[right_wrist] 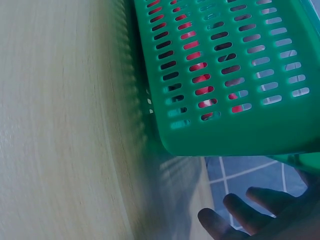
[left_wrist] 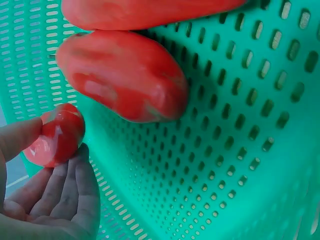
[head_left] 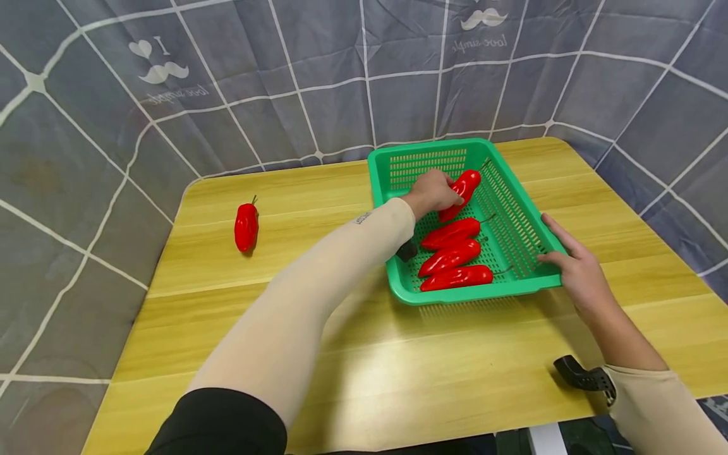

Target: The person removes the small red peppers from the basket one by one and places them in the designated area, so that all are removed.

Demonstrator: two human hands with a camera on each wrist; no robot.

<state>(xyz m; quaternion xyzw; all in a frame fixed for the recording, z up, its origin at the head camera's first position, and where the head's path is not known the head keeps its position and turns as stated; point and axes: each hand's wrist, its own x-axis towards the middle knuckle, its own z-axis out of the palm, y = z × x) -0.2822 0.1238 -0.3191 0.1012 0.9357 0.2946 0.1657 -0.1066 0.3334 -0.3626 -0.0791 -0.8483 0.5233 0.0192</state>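
Observation:
My left hand (head_left: 434,191) reaches into a green plastic basket (head_left: 380,167) and pinches a glossy red pepper (head_left: 466,183) between thumb and fingers. In the left wrist view the pinched pepper (left_wrist: 62,135) shows its rounded end, with the fingers (left_wrist: 65,192) beneath it. Three more red peppers (head_left: 455,277) lie side by side in the front part of the basket, some with thin dark stems. My right hand (head_left: 582,272) holds the basket's right rim near the front corner, thumb inside and fingers outside. The right wrist view shows those fingers (right_wrist: 250,210) beside the slotted wall.
Another red pepper (head_left: 246,226) lies alone on the wooden table (head_left: 318,221), left of the basket. A grey checked curtain (head_left: 318,69) hangs round the table's back and sides. A black wrist mount (head_left: 582,374) sticks out from the right sleeve.

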